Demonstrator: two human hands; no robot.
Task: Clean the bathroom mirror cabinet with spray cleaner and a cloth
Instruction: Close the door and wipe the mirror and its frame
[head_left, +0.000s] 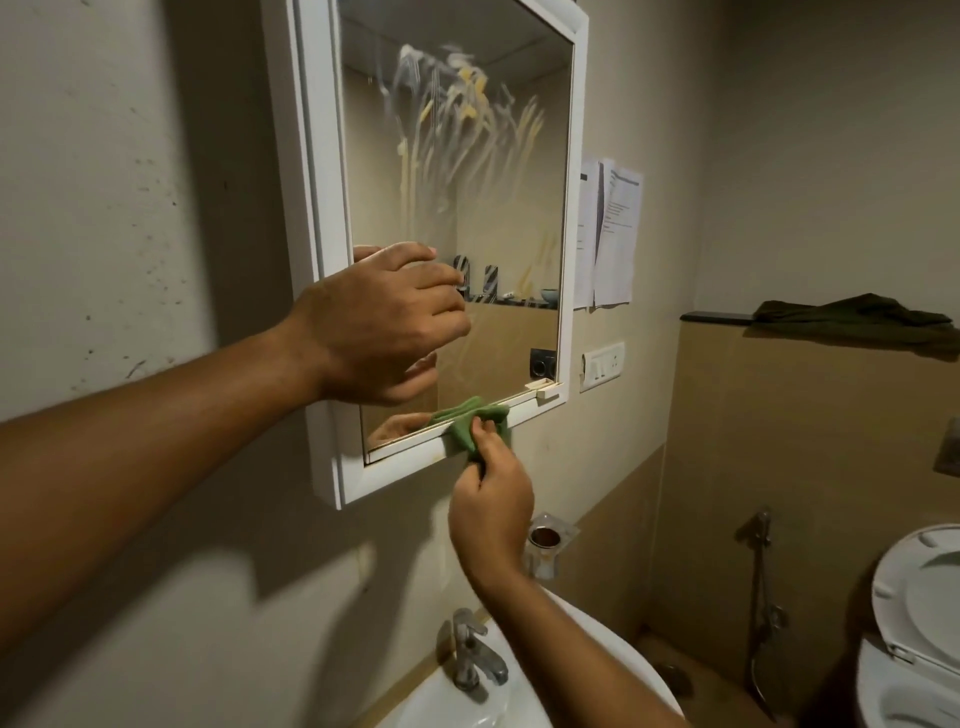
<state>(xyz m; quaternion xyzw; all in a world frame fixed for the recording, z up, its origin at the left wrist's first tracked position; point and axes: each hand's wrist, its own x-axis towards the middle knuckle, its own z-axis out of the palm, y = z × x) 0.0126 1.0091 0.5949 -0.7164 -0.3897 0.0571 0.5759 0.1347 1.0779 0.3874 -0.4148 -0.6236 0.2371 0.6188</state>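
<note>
Pinching green cloth (475, 426) in right hand (491, 499) against lower frame of mirror cabinet (311, 156); bracing glass with left hand (384, 327), fingers loosely bent, empty. Streaks (457, 135) above left hand uncleared: judged under 1/2 done

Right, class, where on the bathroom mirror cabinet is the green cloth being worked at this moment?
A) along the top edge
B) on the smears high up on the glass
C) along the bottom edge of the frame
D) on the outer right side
C: the right hand pinches the green cloth against the lower edge of the mirror cabinet, well below the smears on the glass.
</note>
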